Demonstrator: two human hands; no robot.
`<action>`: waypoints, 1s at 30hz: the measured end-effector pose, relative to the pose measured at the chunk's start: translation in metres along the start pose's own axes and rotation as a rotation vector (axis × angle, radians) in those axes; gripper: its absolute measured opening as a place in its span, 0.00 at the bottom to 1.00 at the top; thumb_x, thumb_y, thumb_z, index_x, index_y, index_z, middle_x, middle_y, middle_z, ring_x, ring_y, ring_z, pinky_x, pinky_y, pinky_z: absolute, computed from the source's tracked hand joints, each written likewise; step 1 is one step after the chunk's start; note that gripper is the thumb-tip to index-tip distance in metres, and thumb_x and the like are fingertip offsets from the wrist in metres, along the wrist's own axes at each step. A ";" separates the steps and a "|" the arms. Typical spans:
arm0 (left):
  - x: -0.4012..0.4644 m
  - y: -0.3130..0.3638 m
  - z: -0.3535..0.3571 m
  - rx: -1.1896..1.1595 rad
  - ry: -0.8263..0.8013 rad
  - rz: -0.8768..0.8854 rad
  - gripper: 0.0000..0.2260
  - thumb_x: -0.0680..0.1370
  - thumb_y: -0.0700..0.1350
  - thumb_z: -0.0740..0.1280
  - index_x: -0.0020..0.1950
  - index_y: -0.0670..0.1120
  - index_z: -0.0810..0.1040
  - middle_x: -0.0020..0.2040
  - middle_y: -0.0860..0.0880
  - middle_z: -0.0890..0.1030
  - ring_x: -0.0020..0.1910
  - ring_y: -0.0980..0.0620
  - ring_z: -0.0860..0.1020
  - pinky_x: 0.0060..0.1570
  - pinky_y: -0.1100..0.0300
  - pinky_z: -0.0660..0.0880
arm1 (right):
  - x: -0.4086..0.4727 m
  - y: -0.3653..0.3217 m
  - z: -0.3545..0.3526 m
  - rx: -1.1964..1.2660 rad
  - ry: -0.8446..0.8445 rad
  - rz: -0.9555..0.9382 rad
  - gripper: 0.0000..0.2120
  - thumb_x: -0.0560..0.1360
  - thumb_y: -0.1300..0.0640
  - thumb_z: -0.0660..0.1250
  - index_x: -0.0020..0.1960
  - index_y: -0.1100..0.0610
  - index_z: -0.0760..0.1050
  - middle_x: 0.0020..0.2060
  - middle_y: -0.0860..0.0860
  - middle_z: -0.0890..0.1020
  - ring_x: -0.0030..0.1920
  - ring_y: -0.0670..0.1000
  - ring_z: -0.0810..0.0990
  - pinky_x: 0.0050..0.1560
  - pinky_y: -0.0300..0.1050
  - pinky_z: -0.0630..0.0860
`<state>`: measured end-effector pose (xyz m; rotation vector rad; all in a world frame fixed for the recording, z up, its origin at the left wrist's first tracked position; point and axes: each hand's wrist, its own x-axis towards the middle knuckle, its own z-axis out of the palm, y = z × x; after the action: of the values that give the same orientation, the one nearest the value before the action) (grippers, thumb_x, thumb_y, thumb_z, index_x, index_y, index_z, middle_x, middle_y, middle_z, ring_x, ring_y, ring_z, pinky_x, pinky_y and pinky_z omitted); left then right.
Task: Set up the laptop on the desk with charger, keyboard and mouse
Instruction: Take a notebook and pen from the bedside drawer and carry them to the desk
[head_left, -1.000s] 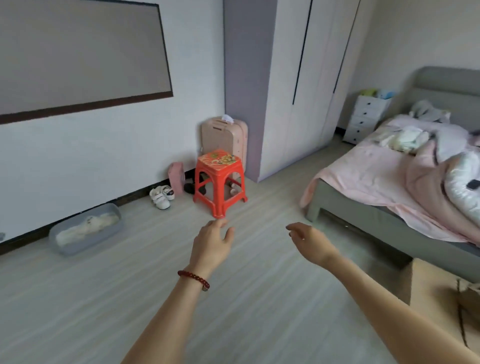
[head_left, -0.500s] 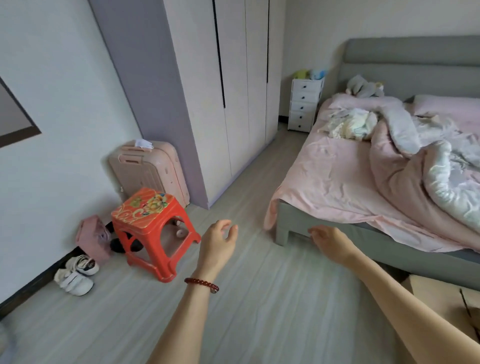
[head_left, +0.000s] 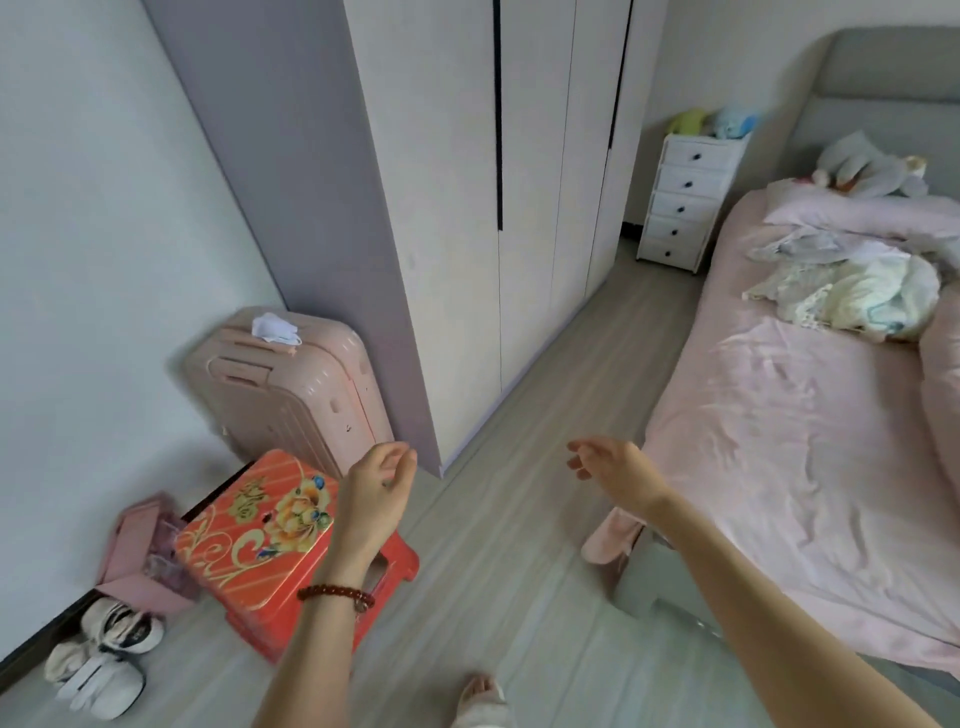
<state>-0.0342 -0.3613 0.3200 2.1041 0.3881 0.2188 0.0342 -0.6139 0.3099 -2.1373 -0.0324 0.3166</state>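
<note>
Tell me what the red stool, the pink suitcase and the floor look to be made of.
Red stool: likely moulded plastic, glossy, with a printed flower top.
Pink suitcase: seemingly hard plastic shell, matte, ribbed.
Floor: pale wood-look planks with visible seams and grain; laminate or real wood, can't tell.

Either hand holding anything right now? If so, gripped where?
Nothing is held. The left hand and the right hand are both out in front with fingers loosely curled and bare, above the floor near the red stool.

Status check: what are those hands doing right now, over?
Left hand open, empty. Right hand open, empty. No laptop, charger, keyboard or mouse in view. Red stool under left hand, bed at right.
</note>
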 end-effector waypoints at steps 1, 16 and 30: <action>0.034 0.004 0.008 -0.010 -0.017 -0.007 0.11 0.78 0.46 0.63 0.57 0.44 0.78 0.53 0.50 0.81 0.49 0.57 0.76 0.47 0.65 0.70 | 0.031 -0.005 -0.004 0.016 -0.003 0.027 0.13 0.79 0.63 0.55 0.59 0.64 0.75 0.51 0.61 0.82 0.45 0.55 0.79 0.44 0.40 0.74; 0.446 0.162 0.322 -0.080 -0.442 0.060 0.05 0.77 0.49 0.63 0.48 0.52 0.78 0.47 0.54 0.81 0.48 0.58 0.78 0.45 0.72 0.69 | 0.416 0.062 -0.214 0.195 0.244 0.269 0.14 0.80 0.63 0.54 0.59 0.67 0.73 0.45 0.57 0.78 0.41 0.53 0.76 0.36 0.30 0.69; 0.794 0.287 0.516 0.081 -0.422 0.098 0.07 0.78 0.48 0.62 0.52 0.51 0.78 0.49 0.55 0.80 0.46 0.59 0.76 0.42 0.72 0.67 | 0.798 0.067 -0.414 0.151 0.203 0.251 0.14 0.79 0.61 0.54 0.60 0.62 0.74 0.51 0.58 0.82 0.52 0.57 0.80 0.56 0.50 0.74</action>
<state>0.9183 -0.6275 0.2907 2.1811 0.0425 -0.1879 0.8975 -0.8746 0.3007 -2.0148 0.3681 0.2370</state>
